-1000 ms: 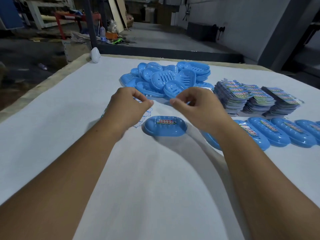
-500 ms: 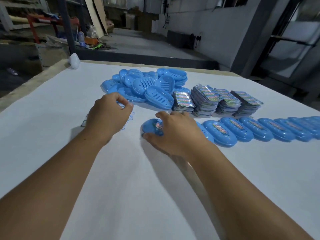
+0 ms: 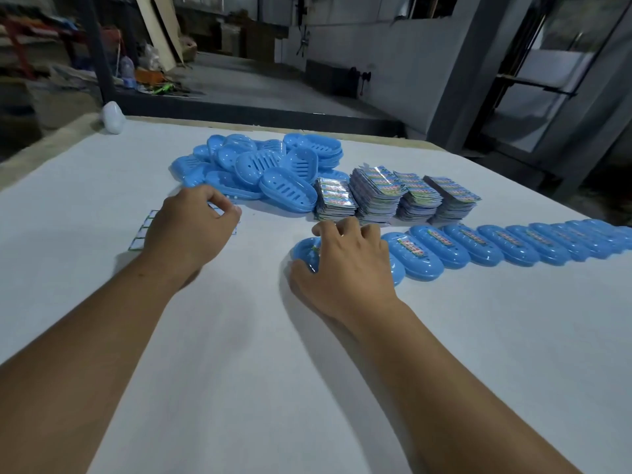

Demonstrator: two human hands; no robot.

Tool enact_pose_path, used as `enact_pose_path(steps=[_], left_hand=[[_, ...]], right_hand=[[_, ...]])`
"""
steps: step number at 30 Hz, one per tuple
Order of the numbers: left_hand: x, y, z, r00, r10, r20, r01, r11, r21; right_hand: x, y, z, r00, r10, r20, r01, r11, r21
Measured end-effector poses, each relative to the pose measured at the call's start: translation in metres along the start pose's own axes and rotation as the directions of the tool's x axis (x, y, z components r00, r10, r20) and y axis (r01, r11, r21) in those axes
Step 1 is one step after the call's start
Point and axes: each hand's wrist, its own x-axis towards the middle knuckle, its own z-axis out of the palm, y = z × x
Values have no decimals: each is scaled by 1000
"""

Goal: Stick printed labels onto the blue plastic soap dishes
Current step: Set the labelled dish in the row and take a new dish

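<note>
My right hand (image 3: 345,268) grips a blue soap dish (image 3: 306,249) that lies upside down on the white table, thumb at its near edge and fingers over its far edge; a printed label shows on top of it. My left hand (image 3: 191,227) rests with curled fingers on a label sheet (image 3: 142,232) and pinches at it with thumb and forefinger. A row of labelled dishes (image 3: 478,244) runs off to the right. A heap of unlabelled dishes (image 3: 270,169) lies behind my hands.
Several stacks of printed label sheets (image 3: 393,193) stand right of the heap. A white rounded object (image 3: 113,118) sits at the table's far left corner. The white table (image 3: 239,371) stretches toward me. Beyond it are a dark post and workshop clutter.
My right hand came down from above onto the labelled dish and slid it right to the end of the row. My left hand stayed on the label sheet.
</note>
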Motion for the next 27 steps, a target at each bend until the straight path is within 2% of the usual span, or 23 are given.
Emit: enact_pose_path(steps=[8, 16, 24, 27], left_hand=[[0, 1, 1, 999, 25, 36, -26, 999, 20], [1, -3, 4, 998, 41, 39, -42, 998, 37], [5, -6, 6, 999, 22, 29, -23, 999, 49], [5, -7, 7, 999, 18, 31, -20, 998, 56]], right_hand=[[8, 29, -2, 996, 67, 60, -71, 995, 64], [16, 47, -3, 992, 107, 70, -109, 993, 34], [38, 35, -8, 996, 46, 72, -50, 997, 66], [59, 20, -5, 996, -16, 82, 3, 988, 156]])
